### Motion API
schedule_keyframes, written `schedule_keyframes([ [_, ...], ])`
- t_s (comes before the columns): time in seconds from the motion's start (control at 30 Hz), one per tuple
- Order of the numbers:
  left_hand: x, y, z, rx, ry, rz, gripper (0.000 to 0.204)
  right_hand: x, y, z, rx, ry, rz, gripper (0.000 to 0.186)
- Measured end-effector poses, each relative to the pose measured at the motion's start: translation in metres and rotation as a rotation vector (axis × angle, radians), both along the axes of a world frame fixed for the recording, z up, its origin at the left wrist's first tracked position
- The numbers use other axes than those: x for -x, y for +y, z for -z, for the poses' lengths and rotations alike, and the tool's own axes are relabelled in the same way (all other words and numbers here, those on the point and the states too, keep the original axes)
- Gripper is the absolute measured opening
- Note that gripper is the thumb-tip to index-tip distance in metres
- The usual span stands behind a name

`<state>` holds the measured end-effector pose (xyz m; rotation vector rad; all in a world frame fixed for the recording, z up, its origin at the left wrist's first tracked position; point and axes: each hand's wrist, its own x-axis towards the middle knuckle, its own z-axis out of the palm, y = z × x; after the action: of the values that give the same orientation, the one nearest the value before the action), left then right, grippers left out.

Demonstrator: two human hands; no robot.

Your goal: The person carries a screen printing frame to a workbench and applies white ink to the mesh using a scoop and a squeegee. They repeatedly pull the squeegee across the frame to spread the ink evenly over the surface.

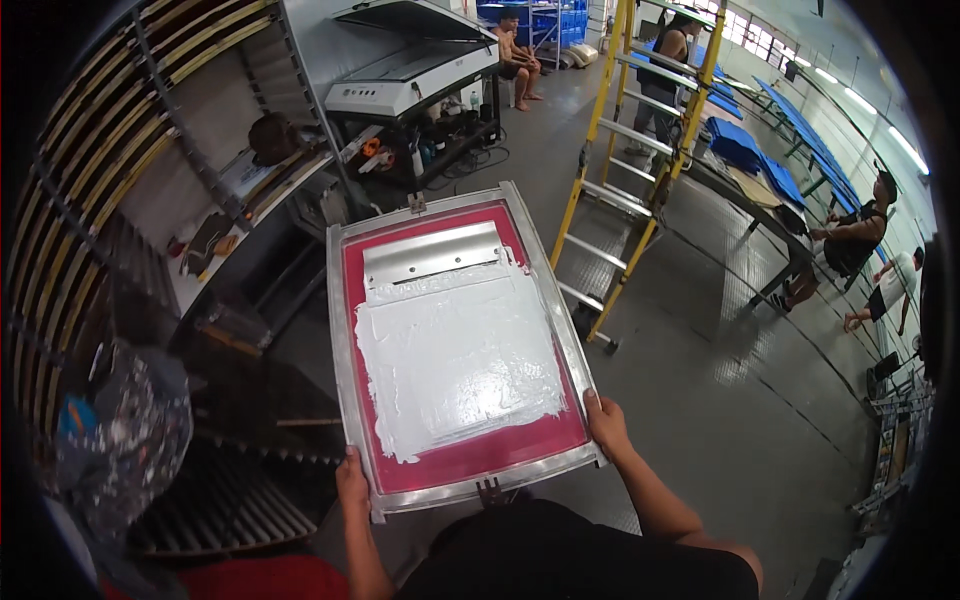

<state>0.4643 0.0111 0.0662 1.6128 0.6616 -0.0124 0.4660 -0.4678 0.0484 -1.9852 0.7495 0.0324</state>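
Note:
Both my hands carry a screen printing frame (344,330) with metal sides and red mesh. My left hand (352,480) is closed round its near left corner. On the right side, near the front corner, my right hand (604,422) grips the rail with the thumb on top; the undersides of both grips are hidden. Thick white ink (460,360) covers most of the mesh, ragged at its edges. A metal squeegee (430,256) lies across the far end of the ink. Small clamps sit at the middle of the frame's near and far rails.
A yellow stepladder (620,190) stands ahead to the right. Wooden-edged frames fill a rack (90,130) at left, beside a shelf. A lidded machine (420,80) rests on a black cart ahead. Several people are around the room, some by long tables (745,190). A clear plastic bag (130,430) hangs near left.

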Motion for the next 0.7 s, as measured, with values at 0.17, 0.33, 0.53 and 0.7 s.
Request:
schedule_keyframes([
  [0.17, -0.196, 0.013, 0.005, 0.101, -0.127, 0.06, 0.061, -0.174, 0.026, -0.026, -0.167, -0.065, 0.041, 0.058],
  [0.33, -0.421, 0.016, 0.001, 0.078, -0.057, 0.253, 0.06, -0.34, 0.031, -0.039, -0.128, -0.055, 0.127, 0.055],
  [0.53, -0.652, -0.032, -0.009, 0.103, -0.153, 0.368, 0.058, -0.505, -0.003, -0.041, -0.215, -0.2, 0.265, 0.061],
  [0.7, -0.849, -0.09, 0.011, 0.099, -0.161, 0.449, 0.058, -0.657, -0.061, 0.01, -0.218, -0.203, 0.354, 0.061],
])
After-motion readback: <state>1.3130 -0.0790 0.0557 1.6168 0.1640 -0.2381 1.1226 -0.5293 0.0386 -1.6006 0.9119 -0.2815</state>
